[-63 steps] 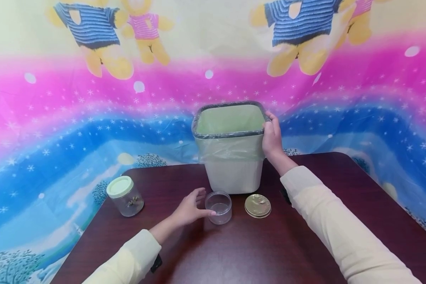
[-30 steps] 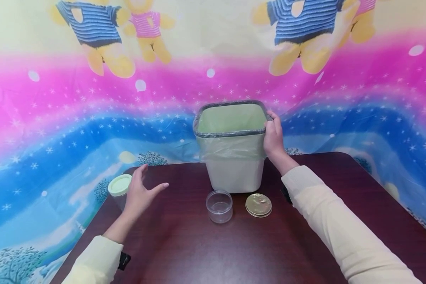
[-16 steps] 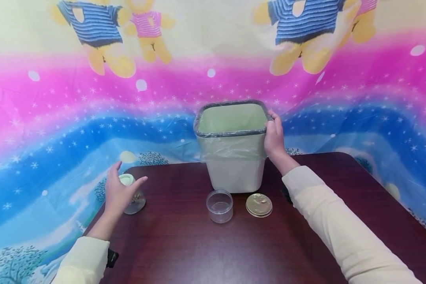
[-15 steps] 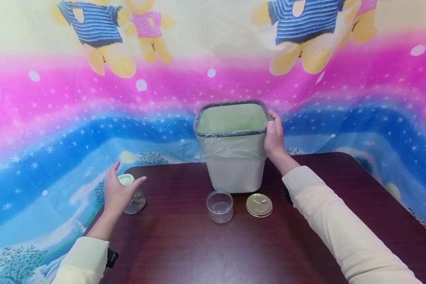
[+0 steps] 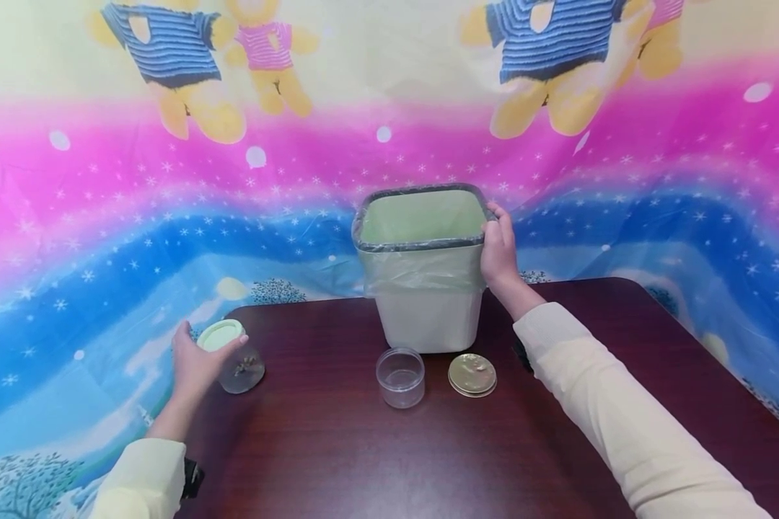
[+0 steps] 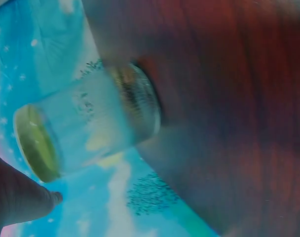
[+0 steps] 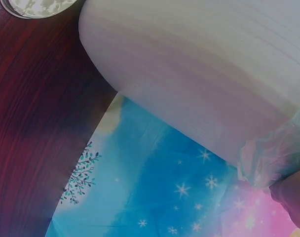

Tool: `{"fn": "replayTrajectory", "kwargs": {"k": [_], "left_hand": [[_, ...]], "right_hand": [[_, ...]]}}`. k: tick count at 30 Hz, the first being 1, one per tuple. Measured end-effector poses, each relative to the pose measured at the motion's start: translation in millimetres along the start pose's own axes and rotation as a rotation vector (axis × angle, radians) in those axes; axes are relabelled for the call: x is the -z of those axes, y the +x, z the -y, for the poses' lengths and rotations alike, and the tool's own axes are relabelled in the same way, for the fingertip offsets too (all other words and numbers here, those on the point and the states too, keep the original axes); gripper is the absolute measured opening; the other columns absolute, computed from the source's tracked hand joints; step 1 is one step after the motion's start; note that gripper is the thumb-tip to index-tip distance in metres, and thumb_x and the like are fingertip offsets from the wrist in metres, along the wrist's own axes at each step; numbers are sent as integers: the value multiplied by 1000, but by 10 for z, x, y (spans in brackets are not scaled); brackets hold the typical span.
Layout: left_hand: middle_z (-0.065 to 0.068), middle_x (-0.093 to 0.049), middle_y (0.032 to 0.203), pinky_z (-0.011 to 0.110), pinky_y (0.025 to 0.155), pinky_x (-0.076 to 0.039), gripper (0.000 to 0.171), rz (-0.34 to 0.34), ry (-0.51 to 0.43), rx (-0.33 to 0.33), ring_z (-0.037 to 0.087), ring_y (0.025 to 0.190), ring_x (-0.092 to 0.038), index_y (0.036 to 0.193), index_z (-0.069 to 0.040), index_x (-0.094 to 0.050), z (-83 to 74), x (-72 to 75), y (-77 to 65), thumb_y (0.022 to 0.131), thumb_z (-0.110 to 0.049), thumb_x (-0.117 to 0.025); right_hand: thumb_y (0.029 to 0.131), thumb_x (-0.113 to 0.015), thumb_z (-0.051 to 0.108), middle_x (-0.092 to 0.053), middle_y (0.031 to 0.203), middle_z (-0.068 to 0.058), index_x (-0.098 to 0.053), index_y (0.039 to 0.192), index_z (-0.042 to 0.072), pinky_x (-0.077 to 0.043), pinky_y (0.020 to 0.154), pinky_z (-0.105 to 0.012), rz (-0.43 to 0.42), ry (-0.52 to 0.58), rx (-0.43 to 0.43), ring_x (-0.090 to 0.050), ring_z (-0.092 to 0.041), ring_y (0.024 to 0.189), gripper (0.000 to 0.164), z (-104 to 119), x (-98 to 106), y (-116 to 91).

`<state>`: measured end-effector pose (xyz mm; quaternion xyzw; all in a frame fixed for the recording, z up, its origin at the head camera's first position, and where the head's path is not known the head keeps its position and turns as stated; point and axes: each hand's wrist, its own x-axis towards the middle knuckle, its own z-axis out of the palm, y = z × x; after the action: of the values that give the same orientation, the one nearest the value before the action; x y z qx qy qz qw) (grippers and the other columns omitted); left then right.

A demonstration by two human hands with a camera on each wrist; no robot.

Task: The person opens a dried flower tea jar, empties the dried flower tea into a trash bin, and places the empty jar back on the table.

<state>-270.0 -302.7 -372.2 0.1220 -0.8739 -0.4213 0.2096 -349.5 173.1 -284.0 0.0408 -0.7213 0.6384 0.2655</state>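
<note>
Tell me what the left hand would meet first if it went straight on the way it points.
The left hand would probably meet the jar first, at its green lid, which shows between thumb and fingers. Depth is unclear, so it may already be touching.

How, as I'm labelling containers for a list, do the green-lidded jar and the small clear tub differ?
Height: the jar is taller; the tub is low and squat.
Top: the jar wears a pale green lid; the tub is open.
Contents: the jar has brownish bits near its bottom; none are visible in the tub.
Shared: both have see-through, round bodies.
</note>
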Motion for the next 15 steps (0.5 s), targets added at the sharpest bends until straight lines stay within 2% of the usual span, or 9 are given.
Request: {"fn": "replayTrajectory", "kwargs": {"k": [5, 9, 12, 15], "left_hand": [[29, -12, 155, 61, 107, -26, 121, 53, 17, 14, 45, 139, -19, 153, 1, 2, 174, -13, -2, 78, -45, -80], [33, -11, 153, 62, 106, -26, 120, 94, -15, 33, 47, 138, -21, 152, 4, 5, 254, -45, 3, 80, -41, -79], [34, -17, 149, 61, 105, -28, 116, 102, -56, 47, 48, 134, -26, 151, 6, 1, 288, -79, 9, 80, -38, -80], [32, -29, 143, 58, 104, -32, 108, 97, -108, 51, 44, 130, -34, 150, 6, -11, 307, -109, 13, 79, -36, -81]], "right_hand": [[93, -28, 16, -27, 157, -3, -35, 145, 5, -26, 109, -41, -2, -6, -3, -29, -21, 137, 53, -4, -6, 0], [94, -28, 17, -28, 156, -3, -35, 145, 5, -26, 109, -40, -5, -9, -4, -30, -21, 137, 53, -7, -7, 9], [94, -28, 17, -28, 156, -4, -35, 145, 5, -27, 109, -40, -5, -8, -6, -31, -22, 136, 53, -6, -6, 9], [94, -28, 16, -28, 156, -4, -34, 145, 6, -26, 110, -41, -2, -6, -9, -30, -22, 137, 52, -5, -5, 7]]}}
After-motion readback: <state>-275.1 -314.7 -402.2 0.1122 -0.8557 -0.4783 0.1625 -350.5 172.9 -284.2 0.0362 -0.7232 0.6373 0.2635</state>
